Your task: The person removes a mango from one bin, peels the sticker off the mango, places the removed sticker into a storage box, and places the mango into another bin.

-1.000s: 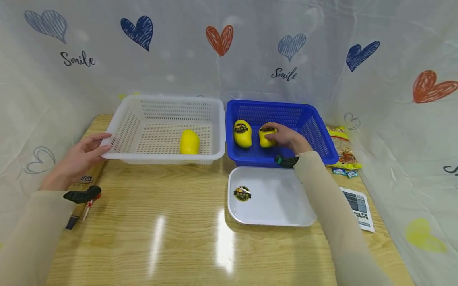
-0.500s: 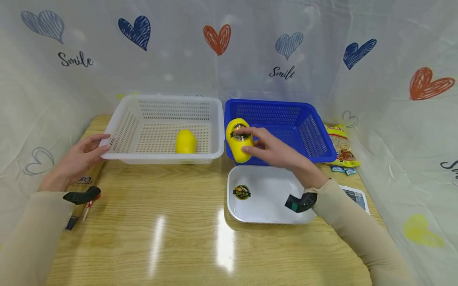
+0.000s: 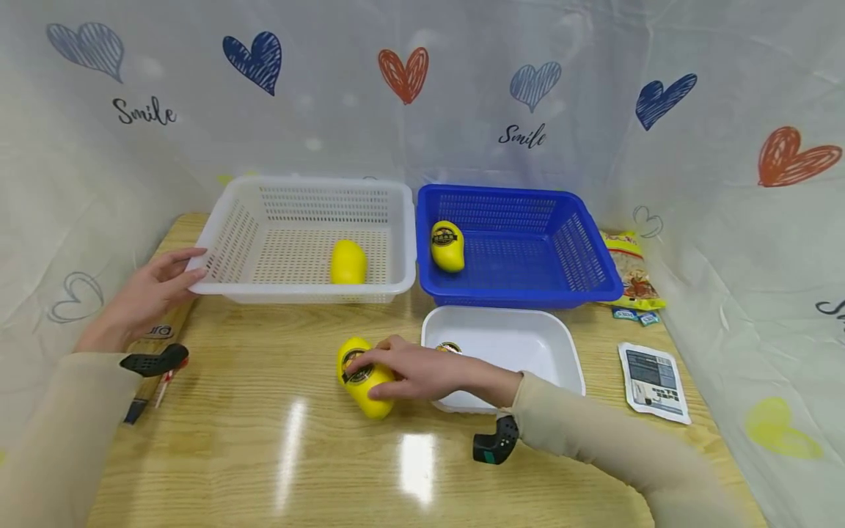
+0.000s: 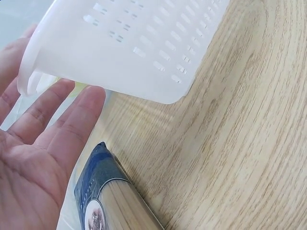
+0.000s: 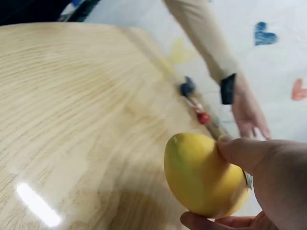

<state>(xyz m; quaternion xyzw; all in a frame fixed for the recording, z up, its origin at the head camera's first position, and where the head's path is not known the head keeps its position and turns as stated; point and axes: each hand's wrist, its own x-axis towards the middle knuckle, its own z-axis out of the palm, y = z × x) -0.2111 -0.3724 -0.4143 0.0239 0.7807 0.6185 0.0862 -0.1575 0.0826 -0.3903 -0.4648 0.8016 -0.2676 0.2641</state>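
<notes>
One yellow, smooth-skinned mango with a round dark label sits in your right hand, fingers and thumb curled around it, on or just above the glossy wooden table, just left of the shallow white plastic tray. Its long axis tilts from upper left to lower right, label facing up. Your left hand lies with fingers straight, touching the corner of the white perforated plastic basket, gripping nothing.
</notes>
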